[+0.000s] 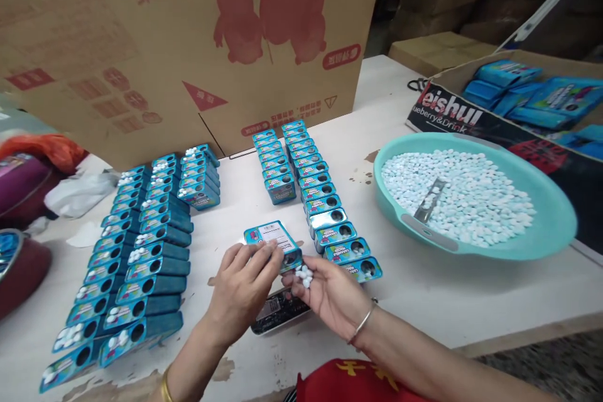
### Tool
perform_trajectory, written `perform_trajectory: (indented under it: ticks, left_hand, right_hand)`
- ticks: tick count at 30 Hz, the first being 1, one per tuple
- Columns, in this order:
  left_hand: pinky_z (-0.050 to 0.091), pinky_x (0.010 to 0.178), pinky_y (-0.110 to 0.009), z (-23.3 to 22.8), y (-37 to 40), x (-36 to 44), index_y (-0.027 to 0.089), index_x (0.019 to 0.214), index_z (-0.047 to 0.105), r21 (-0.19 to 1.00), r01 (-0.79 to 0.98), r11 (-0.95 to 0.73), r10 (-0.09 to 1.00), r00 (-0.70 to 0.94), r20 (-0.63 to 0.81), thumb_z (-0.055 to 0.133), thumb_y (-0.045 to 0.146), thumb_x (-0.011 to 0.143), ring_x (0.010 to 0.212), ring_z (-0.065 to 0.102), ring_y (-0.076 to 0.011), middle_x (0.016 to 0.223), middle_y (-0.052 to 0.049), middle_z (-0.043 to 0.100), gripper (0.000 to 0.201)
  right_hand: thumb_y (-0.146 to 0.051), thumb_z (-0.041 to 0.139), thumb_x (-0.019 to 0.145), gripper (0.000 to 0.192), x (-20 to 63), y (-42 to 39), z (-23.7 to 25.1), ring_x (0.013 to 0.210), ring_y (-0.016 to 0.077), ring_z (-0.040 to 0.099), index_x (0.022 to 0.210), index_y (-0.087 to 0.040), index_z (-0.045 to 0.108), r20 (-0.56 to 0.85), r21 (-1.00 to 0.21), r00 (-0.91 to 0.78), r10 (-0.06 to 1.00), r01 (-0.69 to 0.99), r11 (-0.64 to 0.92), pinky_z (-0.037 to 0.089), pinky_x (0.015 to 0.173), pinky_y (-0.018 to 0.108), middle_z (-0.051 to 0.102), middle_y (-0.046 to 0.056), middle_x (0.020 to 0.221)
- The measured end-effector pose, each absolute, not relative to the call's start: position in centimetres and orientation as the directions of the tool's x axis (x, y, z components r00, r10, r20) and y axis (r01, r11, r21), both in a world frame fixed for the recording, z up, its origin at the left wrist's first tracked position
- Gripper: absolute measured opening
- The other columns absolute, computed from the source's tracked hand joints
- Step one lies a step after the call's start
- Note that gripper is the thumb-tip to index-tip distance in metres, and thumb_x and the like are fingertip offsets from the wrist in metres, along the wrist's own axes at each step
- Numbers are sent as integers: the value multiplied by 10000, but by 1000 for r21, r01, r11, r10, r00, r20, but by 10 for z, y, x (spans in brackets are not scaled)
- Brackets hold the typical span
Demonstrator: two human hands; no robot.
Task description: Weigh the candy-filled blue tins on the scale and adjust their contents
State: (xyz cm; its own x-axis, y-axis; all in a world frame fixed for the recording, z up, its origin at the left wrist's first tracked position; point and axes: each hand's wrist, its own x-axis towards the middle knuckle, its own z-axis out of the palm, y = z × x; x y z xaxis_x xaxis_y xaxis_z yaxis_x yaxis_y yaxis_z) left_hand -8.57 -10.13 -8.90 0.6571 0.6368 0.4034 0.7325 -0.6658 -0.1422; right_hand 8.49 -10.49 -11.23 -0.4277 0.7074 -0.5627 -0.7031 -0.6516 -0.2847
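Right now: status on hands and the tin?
Left hand holds small blue rectangular tin above black scale. Right hand cups white tablets at its opening. Nothing blocking.

Blue tin (pixel 274 240), label side up, tilted above scale; white tablets (pixel 304 276) seemingly at its opening.
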Motion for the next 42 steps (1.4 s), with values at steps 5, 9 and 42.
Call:
perform_trajectory:
  ticks: [5,9,42]
  left_hand:
    - [408,791,-359,-105,-91,-95,204,1193,501,166,788,-593,779,509,367,523,201,875,926,571,-210,1048,-74,659,319]
    - [414,782,-333,-111,-53,-98,206,1118,523,372,781,-503,854,382,352,574,283,864,914,568,-200,1002,-56,637,270]
    - [334,971,-483,-103,3,-182,188,856,610,-236,959,-158,961,204,188,525,246,852,969,552,-271,978,-102,606,103]
  right_hand:
    - [-184,606,804,144,88,-103,-112,638,124,635,838,-54,654,-561,-322,-414,717,-689,-650,479,567,206,665,95,742]
    - [-207,712,730,210,95,-107,-107,626,111,629,884,-74,663,-556,-385,-424,714,-630,-674,466,543,186,666,73,756]
    - [-383,782,675,352,112,-150,-132,532,77,584,853,-95,685,-539,-464,-558,631,-428,-776,379,436,152,646,46,718]
